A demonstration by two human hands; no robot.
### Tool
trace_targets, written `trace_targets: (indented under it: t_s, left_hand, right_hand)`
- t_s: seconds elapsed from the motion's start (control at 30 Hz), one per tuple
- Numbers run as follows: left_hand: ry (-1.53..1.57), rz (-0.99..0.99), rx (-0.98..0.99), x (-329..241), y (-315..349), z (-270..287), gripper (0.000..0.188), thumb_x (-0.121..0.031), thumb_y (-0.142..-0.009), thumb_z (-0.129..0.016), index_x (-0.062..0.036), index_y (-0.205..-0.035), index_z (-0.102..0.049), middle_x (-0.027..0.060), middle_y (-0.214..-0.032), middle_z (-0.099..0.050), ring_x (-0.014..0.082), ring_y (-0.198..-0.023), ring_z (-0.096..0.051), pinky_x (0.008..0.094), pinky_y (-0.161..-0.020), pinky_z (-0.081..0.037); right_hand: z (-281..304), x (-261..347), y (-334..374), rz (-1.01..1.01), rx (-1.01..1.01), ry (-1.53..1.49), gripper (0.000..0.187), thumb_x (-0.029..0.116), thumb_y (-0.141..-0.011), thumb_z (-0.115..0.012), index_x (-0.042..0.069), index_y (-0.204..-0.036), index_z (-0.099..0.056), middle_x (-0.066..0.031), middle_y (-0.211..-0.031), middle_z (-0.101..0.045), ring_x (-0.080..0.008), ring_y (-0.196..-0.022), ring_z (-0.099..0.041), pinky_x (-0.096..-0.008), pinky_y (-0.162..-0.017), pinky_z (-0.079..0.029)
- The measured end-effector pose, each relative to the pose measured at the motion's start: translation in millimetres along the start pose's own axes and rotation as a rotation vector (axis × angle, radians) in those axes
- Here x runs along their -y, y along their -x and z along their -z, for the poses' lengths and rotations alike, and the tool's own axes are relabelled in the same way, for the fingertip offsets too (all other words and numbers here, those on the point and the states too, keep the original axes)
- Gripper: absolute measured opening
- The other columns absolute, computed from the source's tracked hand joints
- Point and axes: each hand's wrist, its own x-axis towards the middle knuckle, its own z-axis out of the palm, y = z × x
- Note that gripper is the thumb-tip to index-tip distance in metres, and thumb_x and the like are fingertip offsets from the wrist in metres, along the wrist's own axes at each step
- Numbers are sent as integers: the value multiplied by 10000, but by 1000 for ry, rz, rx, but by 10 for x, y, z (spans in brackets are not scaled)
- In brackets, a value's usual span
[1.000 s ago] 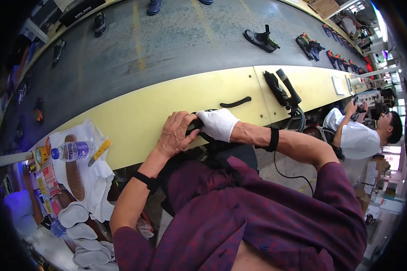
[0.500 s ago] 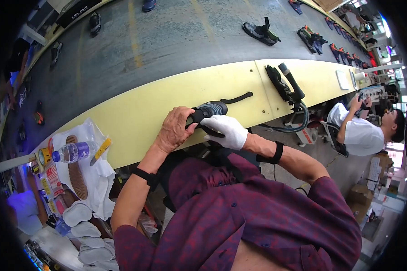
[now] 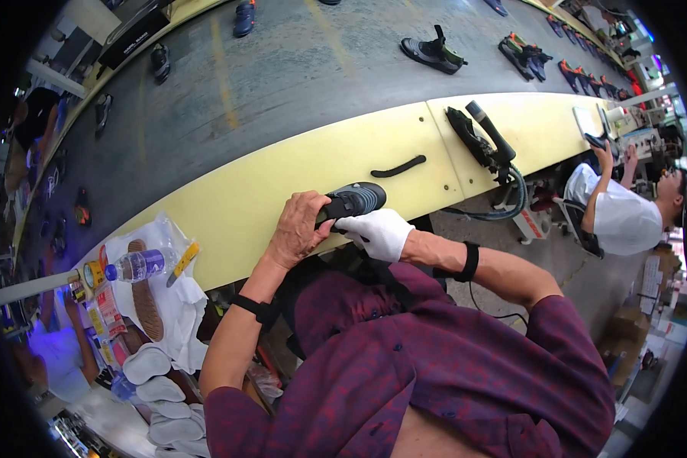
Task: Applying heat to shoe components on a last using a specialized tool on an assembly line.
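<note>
A dark grey shoe [image 3: 362,197] with ribbed sides and black straps lies near the front edge of the yellow bench, its toe pointing right and away. My bare left hand [image 3: 298,227] is wrapped round its heel end. My right hand [image 3: 383,233], in a white glove, is closed, with thumb and fingertips pressed at the shoe's near side by the opening. Whatever lies between those gloved fingertips is hidden. Just beyond the toe, a curved black strip [image 3: 398,167] rests on the bench.
A black hand tool with a hose [image 3: 482,141] lies on the bench [image 3: 267,179] to the right. At left are a water bottle [image 3: 141,265], a yellow cutter [image 3: 183,264], a brown sole and white insoles [image 3: 160,389]. Shoes ride the grey belt [image 3: 282,76] beyond. A co-worker [image 3: 626,210] sits right.
My right hand has shifted slightly left along the shoe, and the dark piece under its fingers no longer shows. More of the shoe's toe is visible. The co-worker's hands have moved apart.
</note>
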Motion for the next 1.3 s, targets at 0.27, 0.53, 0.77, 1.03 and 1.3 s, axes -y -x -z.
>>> trace_targets:
  t_s: [0.27,0.53,0.77,1.03,1.3]
  left_hand:
    - [52,42,79,-77,-29,81,497,-131,-902,-788,-66,-1334,-551,192,-1236,-601,408,-1160,-604,480,-1040,-495]
    - [79,105,35,-35,-45,85,418,-116,-932,-726,-45,-1305,-548,201,-1244,-608,422,-1147,-612,484,-1019,-493]
    - [36,43,-53,-73,-48,-38,428,-92,-897,-707,-30,-1295,-562,217,-1257,-629,447,-1118,-606,515,-994,-484]
    - [-5,-4,-65,-332,-29,-13,581,-242,-888,-797,-17,-1357,-538,208,-1287,-614,425,-1170,-581,558,-1051,-438]
    - [-182,-29,-158,-247,0,-190,491,-261,-915,-781,-22,-1264,-531,197,-1204,-610,410,-1142,-600,636,-1145,-388]
  right_hand:
    - [29,-37,-63,-44,78,15,322,188,-939,-736,161,-1260,-753,-182,-915,-765,-379,-834,-759,-474,-743,-592]
    - [-107,-108,-26,177,-433,-303,250,93,-908,-813,82,-1156,-783,-153,-939,-778,-340,-852,-767,-405,-755,-606]
    - [95,-131,-227,316,-568,-15,153,99,-835,-724,126,-983,-751,-100,-923,-741,-350,-878,-710,-448,-804,-559]
    - [-92,-288,-466,128,-565,-161,165,243,-906,-783,111,-1005,-767,-144,-885,-733,-383,-829,-719,-464,-735,-574]
    - [52,-381,-635,23,-399,-351,292,337,-961,-755,75,-1091,-774,-193,-935,-749,-392,-865,-732,-437,-785,-577]
